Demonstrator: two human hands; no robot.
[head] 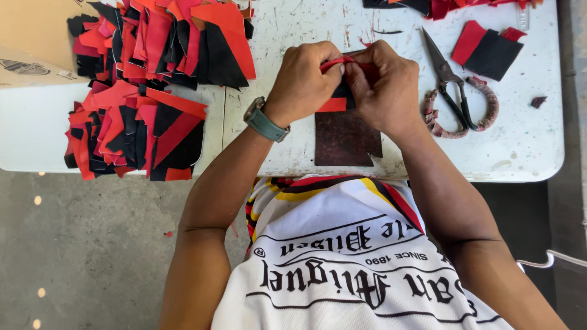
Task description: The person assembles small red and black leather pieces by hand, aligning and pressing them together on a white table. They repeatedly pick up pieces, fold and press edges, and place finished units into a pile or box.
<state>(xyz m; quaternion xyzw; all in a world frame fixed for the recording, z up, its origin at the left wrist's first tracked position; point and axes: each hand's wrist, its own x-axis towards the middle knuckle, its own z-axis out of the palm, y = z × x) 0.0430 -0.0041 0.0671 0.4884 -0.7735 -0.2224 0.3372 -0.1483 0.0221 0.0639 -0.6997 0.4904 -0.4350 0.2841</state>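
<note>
Both hands pinch a red-and-black leather piece [338, 98].

Both hands [351, 79] pinch a red-and-black piece [335, 102] above a dark slab [345, 142].

red strip [335, 62] mostly hidden (by fingers), top scraps [446, 6] cropped

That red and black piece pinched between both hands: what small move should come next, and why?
Probably lower the red and black piece onto the dark mat and press its fold flat. Both the left hand and the right hand pinch its red top edge just above the mat, and the scissors lie untouched to the right, so cutting seems done.
</note>
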